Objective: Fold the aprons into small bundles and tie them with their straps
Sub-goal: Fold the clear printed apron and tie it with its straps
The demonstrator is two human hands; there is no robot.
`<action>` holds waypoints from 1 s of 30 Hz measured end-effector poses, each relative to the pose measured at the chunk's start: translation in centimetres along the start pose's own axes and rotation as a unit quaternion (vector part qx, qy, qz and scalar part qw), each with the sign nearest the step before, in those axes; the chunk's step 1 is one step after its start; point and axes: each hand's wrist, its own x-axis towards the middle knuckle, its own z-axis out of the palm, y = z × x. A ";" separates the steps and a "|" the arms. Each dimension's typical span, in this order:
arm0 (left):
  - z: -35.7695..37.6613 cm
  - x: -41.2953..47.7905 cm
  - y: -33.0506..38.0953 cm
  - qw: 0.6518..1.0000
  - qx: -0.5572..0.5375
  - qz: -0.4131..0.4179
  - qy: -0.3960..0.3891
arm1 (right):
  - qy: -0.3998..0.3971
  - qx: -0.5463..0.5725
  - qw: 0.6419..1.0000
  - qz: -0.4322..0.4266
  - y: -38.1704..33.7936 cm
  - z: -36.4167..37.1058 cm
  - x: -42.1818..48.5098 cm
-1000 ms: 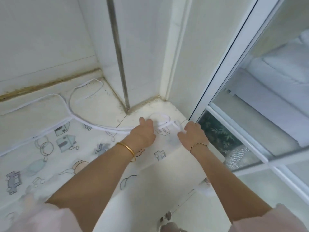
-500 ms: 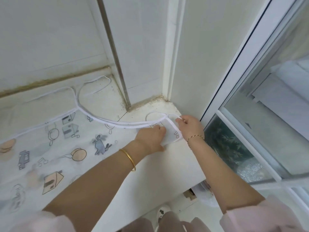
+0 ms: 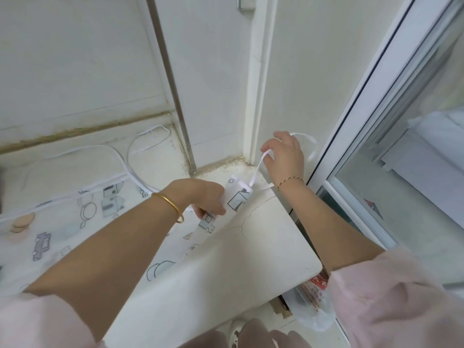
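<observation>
One apron, thin white fabric printed with small houses, cars and clouds and edged in white binding, lies spread over the left part of a cracked white ledge. Its right end is gathered into a narrow roll whose long axis runs from lower left to upper right, with the tip pointing toward the wall corner. The left hand reaches in from the lower left, knuckles up, with its fingers curled round the middle of that roll; a gold bangle sits on the wrist. The right hand is held above the ledge near the corner, wrist bent, with its thumb and fingers pinching a white strap. The strap runs from that pinch down to the tip of the roll, and a loop of it shows past the hand's far side. A thin chain bracelet circles the right wrist. A second strap lies in loose curves on the ledge behind the apron, against the wall. Both arms come out of pale pink sleeves. Below the ledge's right corner sits a clear plastic bag.
</observation>
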 end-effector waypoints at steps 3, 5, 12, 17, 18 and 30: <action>0.8 0.0 0.6 0.980 -0.163 0.034 -0.107 | -0.020 -0.010 1.000 0.005 -0.5 0.0 0.9; 1.3 0.3 0.8 0.956 -0.241 0.044 -0.162 | -0.090 -0.033 0.991 0.088 0.0 0.3 0.6; 3.2 3.7 -1.9 0.990 -0.021 -0.035 0.137 | -0.085 -0.014 0.987 0.138 1.7 2.4 -5.5; 4.6 4.7 -2.5 0.991 0.007 -0.017 0.130 | -0.179 -0.101 0.975 0.084 -0.5 4.1 -7.9; 4.6 4.7 -2.6 0.991 0.015 -0.011 0.135 | -0.177 -0.133 0.972 0.081 -0.5 4.3 -8.1; 4.6 5.6 -4.2 0.982 0.041 0.017 0.183 | -0.130 0.037 0.980 0.149 1.1 4.1 -9.6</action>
